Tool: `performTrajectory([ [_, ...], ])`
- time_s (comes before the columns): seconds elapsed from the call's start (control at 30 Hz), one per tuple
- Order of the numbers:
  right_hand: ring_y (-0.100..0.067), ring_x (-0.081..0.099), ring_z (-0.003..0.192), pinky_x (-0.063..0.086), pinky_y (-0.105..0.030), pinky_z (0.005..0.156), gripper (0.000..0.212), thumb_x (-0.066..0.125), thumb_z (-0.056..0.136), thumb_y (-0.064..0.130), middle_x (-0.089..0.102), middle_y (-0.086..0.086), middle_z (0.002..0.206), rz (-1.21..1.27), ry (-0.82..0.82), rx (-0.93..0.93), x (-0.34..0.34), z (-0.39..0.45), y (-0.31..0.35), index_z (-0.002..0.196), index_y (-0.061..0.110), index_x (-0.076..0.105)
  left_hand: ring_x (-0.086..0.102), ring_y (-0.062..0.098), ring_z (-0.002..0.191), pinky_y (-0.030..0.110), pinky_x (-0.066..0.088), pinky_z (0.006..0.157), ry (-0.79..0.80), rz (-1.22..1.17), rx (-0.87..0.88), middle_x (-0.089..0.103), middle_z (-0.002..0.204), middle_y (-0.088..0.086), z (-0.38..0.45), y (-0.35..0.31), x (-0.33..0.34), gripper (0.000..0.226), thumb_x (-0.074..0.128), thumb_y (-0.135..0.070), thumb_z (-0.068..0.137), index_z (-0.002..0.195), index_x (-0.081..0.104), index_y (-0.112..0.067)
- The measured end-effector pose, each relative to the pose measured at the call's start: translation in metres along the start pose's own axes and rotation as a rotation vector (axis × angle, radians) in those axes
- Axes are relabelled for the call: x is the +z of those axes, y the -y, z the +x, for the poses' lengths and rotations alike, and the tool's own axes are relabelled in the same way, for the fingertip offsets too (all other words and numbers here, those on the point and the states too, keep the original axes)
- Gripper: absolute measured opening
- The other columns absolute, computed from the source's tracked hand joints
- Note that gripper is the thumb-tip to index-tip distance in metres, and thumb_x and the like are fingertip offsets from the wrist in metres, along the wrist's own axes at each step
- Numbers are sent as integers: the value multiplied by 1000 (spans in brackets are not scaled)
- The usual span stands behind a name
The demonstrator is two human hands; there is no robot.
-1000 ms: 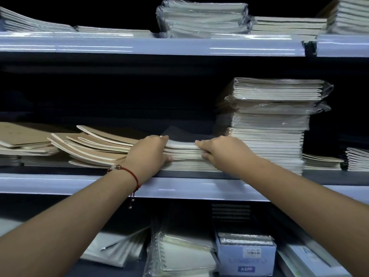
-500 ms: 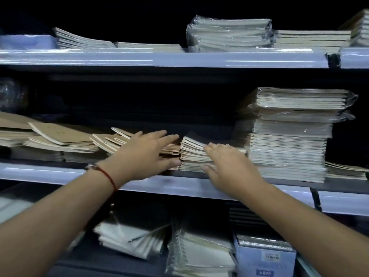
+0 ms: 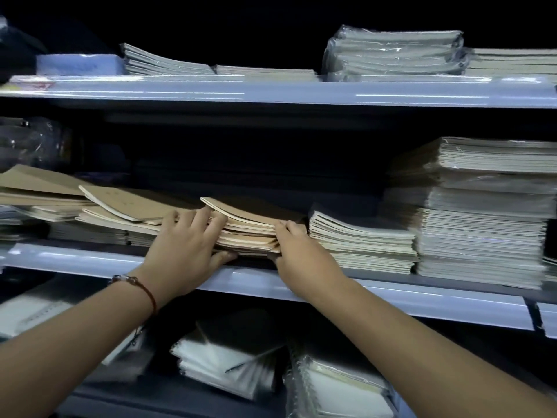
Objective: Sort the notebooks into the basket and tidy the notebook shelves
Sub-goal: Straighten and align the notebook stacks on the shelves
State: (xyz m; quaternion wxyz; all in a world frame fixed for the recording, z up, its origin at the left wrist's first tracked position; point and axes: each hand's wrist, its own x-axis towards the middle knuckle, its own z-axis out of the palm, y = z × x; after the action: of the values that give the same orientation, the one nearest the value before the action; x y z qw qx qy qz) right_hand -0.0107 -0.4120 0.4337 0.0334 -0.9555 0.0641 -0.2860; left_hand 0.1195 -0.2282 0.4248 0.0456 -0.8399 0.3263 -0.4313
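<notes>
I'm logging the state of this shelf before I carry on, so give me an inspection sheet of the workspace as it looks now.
Surface: middle shelf, glossy pale front edge, loaded along its length.
Job's things: brown-cover notebook pile, fanned and uneven; white notebook stack right of it; tall wrapped stack further right. No basket in view.
Clutter: loose brown notebooks askew at left; wrapped spiral notebooks on the shelf below.
Grips: left hand holds the brown pile, fingers on top, thumb under; right hand holds its right end.
Cables: nothing seen.
Surroundings: top shelf with more stacks; dark background.
</notes>
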Motion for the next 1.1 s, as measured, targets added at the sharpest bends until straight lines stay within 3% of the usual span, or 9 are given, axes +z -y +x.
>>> performTrajectory([
  [0.13,-19,45,133,45,-35,101,61,50,99,28,20,14,161,82,-38,-39,-2,-4,-13,155,28,25,57,37,100,53,37,90,-97,-79,-56,58,121,14,-7,-9,3,71,22,-69,93,126,56,-16],
  [0.27,-2,42,129,33,-16,99,67,66,92,39,34,25,148,243,-42,-37,-10,-5,-22,151,34,33,54,31,106,52,34,95,-125,-192,-122,56,122,6,0,-5,1,70,18,-75,90,129,56,-31],
  [0.43,-8,35,140,34,-27,108,96,77,78,49,31,15,156,552,-73,135,-8,-11,-27,155,35,22,50,36,111,55,33,97,-70,-176,-246,56,118,8,16,-19,0,95,18,-98,67,118,63,-32],
  [0.57,-11,37,140,36,-28,109,102,77,75,55,36,10,154,622,-240,225,5,-14,-14,156,28,21,60,37,89,47,43,82,-41,-249,-277,53,110,12,18,-23,-2,107,15,-102,59,116,63,-25],
  [0.67,-14,43,135,42,-33,106,99,78,74,56,41,7,149,532,-298,270,16,-11,-5,153,27,26,62,34,91,44,49,82,-78,-292,-220,53,116,11,14,-14,-5,106,26,-102,59,124,61,-25],
  [0.8,-8,49,120,40,-20,91,88,79,76,49,44,8,138,528,-285,279,16,-13,-5,149,28,36,58,27,113,41,49,92,-22,-490,-151,43,140,1,7,10,-6,99,56,-87,60,142,47,-32],
  [0.93,-1,46,114,34,-13,94,75,79,81,36,47,11,134,498,-278,223,16,-19,-16,146,27,44,59,19,110,35,50,85,-94,-530,-79,46,139,-5,2,21,3,88,53,-78,67,143,49,-35],
  [1.03,-7,50,121,40,-22,104,71,79,81,34,49,9,134,495,-273,208,14,-19,-20,145,26,48,61,21,107,37,50,84,-149,-536,-89,50,135,-5,3,20,7,77,59,-73,72,139,54,-35],
  [1.1,-7,53,119,42,-23,102,66,78,82,36,51,11,128,488,-255,196,8,-18,-21,143,28,51,62,22,105,37,51,81,-165,-517,-90,50,136,-6,2,20,10,75,58,-73,73,139,54,-36],
])
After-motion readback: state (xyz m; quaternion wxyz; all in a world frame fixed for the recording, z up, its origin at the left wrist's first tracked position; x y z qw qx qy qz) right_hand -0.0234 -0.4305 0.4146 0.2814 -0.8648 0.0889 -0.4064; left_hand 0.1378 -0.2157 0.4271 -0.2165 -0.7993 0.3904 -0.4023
